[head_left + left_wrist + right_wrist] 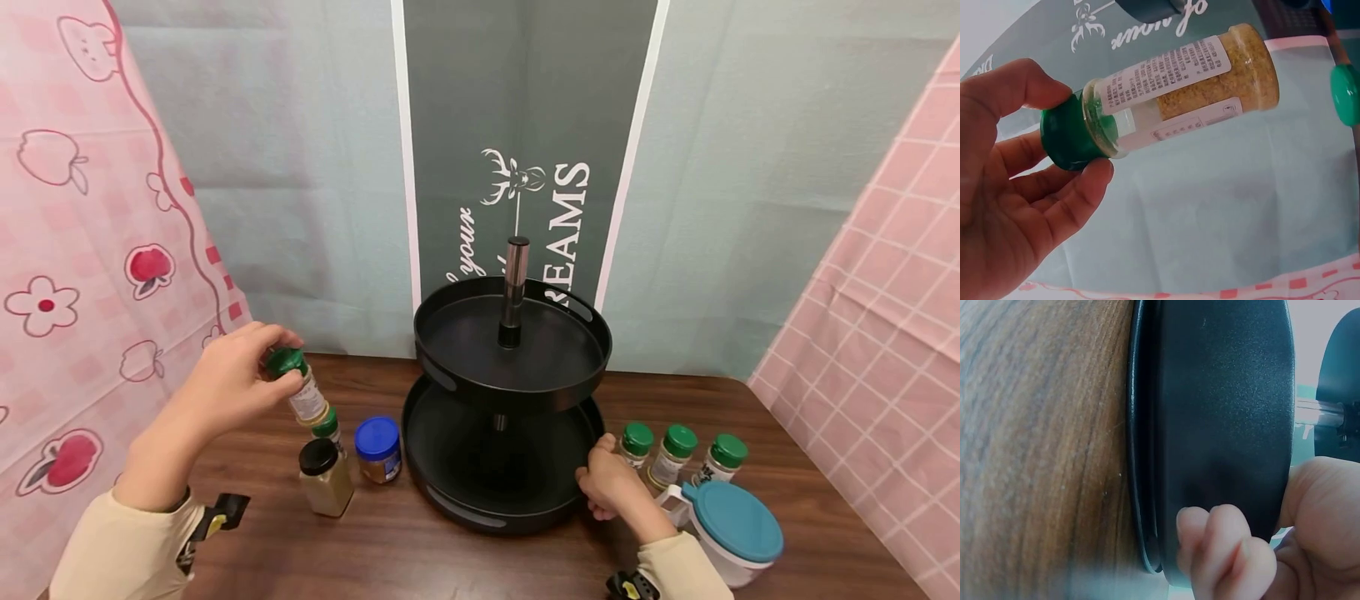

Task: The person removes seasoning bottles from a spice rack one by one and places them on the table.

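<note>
My left hand [243,367] pinches a spice jar [1191,90] by its green lid, thumb on one side and fingers on the other. In the left wrist view yellowish-brown grains fill the clear end, behind a printed label. The jar tilts in the air at the left, above the table. A black two-tier round rack [498,517] with a metal centre post stands mid-table. At its lower tray's right side, my right hand [611,479] grips the wall [1229,412], fingertips outside and thumb over the rim. Both of its tiers hold nothing.
Near the left hand stand another green-lidded jar [327,423], a square black-capped jar [327,483] and a blue-lidded jar [378,450]. Right of the rack are three green-lidded jars [670,460] and a white container with a teal lid [738,521]. Fabric hangs behind and at both sides.
</note>
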A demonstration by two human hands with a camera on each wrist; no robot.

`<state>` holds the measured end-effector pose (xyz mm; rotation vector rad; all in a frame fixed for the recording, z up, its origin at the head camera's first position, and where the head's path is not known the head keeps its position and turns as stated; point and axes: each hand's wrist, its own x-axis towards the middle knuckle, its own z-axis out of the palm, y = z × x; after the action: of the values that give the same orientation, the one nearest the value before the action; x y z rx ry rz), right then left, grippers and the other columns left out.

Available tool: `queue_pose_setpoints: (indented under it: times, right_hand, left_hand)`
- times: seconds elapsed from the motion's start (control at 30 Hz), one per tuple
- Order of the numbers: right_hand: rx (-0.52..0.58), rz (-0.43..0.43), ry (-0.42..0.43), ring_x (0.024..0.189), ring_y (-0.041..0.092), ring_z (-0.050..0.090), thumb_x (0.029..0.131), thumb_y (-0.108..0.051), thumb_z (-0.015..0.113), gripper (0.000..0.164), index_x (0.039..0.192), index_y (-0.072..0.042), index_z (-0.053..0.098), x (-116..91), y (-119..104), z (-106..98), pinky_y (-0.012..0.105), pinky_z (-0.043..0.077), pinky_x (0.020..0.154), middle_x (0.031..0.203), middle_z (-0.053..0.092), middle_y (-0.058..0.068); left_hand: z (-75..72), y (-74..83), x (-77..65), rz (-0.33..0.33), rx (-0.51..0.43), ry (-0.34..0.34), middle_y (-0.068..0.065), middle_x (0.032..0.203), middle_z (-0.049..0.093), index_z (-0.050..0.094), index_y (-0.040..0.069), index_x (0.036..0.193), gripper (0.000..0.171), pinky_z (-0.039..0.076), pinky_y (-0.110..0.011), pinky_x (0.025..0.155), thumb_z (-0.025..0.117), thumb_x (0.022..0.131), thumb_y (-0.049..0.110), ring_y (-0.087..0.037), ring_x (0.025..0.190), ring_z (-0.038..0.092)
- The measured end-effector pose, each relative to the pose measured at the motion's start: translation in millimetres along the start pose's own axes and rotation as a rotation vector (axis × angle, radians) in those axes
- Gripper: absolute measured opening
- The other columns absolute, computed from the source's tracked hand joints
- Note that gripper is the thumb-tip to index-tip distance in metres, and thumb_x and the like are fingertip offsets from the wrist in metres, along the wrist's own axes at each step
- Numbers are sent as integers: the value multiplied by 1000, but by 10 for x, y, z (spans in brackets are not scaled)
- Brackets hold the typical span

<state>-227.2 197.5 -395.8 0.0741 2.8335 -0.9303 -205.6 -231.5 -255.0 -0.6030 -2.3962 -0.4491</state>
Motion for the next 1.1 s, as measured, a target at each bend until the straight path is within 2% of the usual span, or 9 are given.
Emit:
queue_pose_setpoints:
  times: [0.27, 0.43, 0.57, 0.67, 0.9, 1.1]
  right_hand:
    - [-14, -12, -1, 38, 18, 53, 90, -6, 46, 72, 133, 24, -3, -3, 19, -1, 31, 46, 38, 50, 52, 10]
    - [-18, -17, -1, 38, 19, 53, 90, -6, 47, 72, 132, 25, -2, 1, 20, 0, 31, 46, 38, 51, 52, 11]
    - [-14, -15, -4, 38, 20, 53, 90, -6, 46, 72, 132, 24, -3, 2, 15, 1, 32, 46, 38, 51, 52, 11]
    - [-7, -8, -3, 38, 19, 53, 90, -6, 46, 72, 133, 24, -2, 1, 3, 1, 32, 46, 38, 51, 52, 11]
    - [-15, -14, 0, 37, 18, 53, 89, -6, 47, 72, 132, 25, -2, 3, -13, 6, 31, 46, 38, 50, 52, 10]
    - [-21, -24, 5, 37, 18, 53, 89, -6, 46, 72, 132, 26, -2, -6, -5, 1, 31, 45, 37, 50, 52, 10]
  left_hand:
    - [25, -124, -146, -29, 11, -14, -1, 76, 53, 64, 5, 89, 24, 39, -32, 53, 72, 67, 10, -13, 62, 44]
    - [77, -227, -220, -41, 22, -22, -3, 78, 57, 64, 5, 87, 25, 40, -37, 58, 74, 65, 10, -17, 65, 49]
    - [104, -313, -273, -84, 20, -48, -5, 79, 59, 64, 4, 87, 27, 42, -41, 61, 76, 64, 11, -21, 69, 52]
    - [119, -373, -302, -137, 16, -100, -5, 77, 60, 64, 3, 87, 27, 43, -42, 61, 76, 64, 11, -22, 68, 54]
    - [199, -493, -387, -252, -21, -299, -2, 74, 59, 62, 4, 85, 28, 44, -43, 63, 77, 63, 11, -23, 69, 56]
    - [275, -547, -430, -287, -51, -373, -2, 72, 59, 64, 4, 88, 30, 41, -38, 57, 75, 60, 7, -19, 65, 52]
